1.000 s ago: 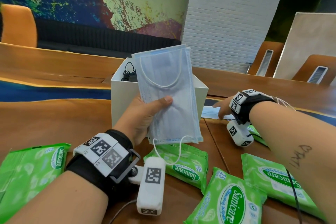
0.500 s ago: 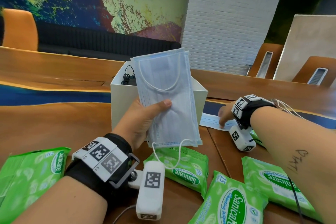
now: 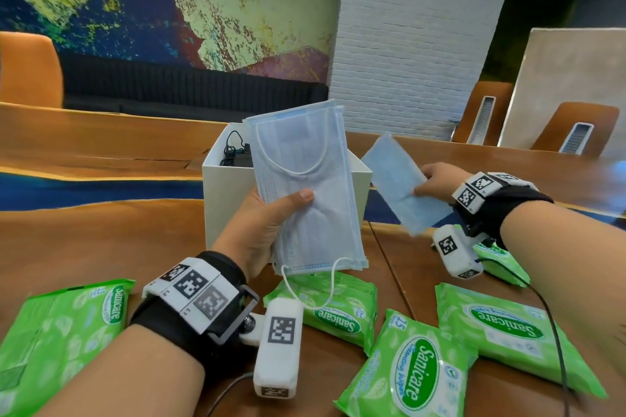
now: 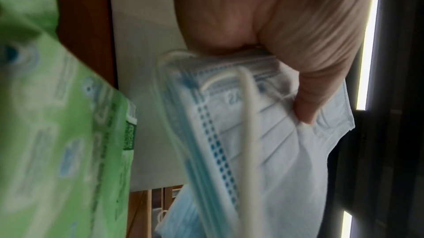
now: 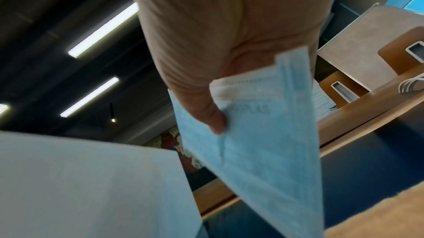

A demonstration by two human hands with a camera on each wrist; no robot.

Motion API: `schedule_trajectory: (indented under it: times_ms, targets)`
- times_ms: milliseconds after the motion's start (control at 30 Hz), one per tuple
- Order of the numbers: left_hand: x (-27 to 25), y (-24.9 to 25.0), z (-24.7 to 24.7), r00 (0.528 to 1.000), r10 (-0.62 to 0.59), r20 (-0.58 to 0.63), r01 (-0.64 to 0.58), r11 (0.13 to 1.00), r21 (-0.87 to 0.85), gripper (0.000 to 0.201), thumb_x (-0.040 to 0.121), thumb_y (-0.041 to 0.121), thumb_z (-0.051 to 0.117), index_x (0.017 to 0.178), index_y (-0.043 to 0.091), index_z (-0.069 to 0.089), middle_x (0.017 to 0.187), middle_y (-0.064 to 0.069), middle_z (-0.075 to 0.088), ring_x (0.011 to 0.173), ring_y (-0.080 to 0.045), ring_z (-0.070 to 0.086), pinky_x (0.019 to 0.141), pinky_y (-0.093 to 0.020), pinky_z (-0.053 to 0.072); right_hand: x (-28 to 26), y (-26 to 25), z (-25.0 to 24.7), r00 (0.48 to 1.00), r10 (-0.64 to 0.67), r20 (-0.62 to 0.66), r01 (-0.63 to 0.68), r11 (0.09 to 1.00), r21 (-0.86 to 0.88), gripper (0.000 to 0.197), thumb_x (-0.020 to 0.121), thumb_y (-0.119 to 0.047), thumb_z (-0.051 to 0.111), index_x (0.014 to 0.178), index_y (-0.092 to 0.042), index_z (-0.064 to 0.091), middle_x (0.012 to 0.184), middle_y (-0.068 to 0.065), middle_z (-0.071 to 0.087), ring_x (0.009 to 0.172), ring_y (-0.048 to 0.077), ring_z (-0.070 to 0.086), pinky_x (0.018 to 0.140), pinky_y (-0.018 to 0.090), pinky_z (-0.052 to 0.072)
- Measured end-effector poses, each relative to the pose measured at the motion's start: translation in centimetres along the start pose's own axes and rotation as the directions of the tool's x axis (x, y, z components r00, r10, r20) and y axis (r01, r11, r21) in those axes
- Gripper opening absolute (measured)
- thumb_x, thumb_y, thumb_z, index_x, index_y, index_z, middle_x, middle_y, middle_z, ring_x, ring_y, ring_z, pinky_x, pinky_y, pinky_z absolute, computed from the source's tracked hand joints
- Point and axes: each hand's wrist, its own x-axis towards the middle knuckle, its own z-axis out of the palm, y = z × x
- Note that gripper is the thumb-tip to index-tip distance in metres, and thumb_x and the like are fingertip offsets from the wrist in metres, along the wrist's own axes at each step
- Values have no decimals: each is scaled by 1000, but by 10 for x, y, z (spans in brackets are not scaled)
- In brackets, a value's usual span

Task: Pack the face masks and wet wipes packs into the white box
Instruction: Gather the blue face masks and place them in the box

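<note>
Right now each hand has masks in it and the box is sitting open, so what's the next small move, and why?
Probably bring the right hand leftward and lay its single face mask onto the stack of masks gripped by the left hand. The single mask is already lifted and tilted toward the stack, and both sit just in front of the white box, so one combined drop looks easiest.

The white box (image 3: pixel 233 213) stands on the table (image 3: pixel 84 240) behind the wet wipes packs (image 3: pixel 413 372).

Head view looks down over table (image 3: pixel 101 240); wrist views close, tilted upward; all share white box (image 3: pixel 230 200).
</note>
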Motion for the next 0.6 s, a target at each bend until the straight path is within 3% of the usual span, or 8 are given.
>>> schedule_trajectory:
  times_ms: [100,233,300,400,500,600]
  targets:
    - [-1,3,4,1000,0,-17,-1,1000,-12,45,69,13,77,112,13,62,95,-5,74,83,-19,71,70,-33,59,-21,2,-21,996,19,-86,9,952,307,33,88,-14,62,119,-6,57,111,9,62,100,29,59,83,36,47]
    - [-5,12,21,1000,9,-8,-10,999,-47,35,69,15,68,104,14,65,90,-5,74,77,-19,71,72,-34,60,-64,-7,-37,996,19,-90,46,739,672,36,88,-1,58,123,-2,52,120,18,61,103,34,60,84,43,51]
    - [-8,18,30,1000,-3,21,3,1000,-15,31,74,14,66,105,12,64,86,-4,74,73,-18,71,68,-32,60,-85,-18,-38,996,-41,-77,83,727,681,34,88,-2,59,122,-4,53,115,14,62,99,30,62,83,41,53]
    - [-13,29,42,998,-6,59,2,998,68,25,83,11,62,108,13,61,89,-3,74,78,-18,71,72,-32,60,-117,-37,-38,988,-153,-36,138,734,665,26,90,-4,58,115,-11,55,106,9,64,89,24,64,73,33,55]
    - [-22,41,48,997,19,74,-26,995,91,17,88,6,59,103,14,63,88,-2,74,79,-17,70,71,-30,59,-141,-53,-32,974,-223,32,145,732,665,20,90,-3,57,108,-11,56,103,12,66,91,30,65,79,39,55]
    - [-34,48,48,996,23,91,-32,994,104,23,85,9,61,107,14,62,93,-3,73,81,-16,70,72,-30,59,-159,-65,-20,951,-302,73,188,747,638,18,89,-4,59,105,-11,58,101,12,66,87,27,62,78,41,53]
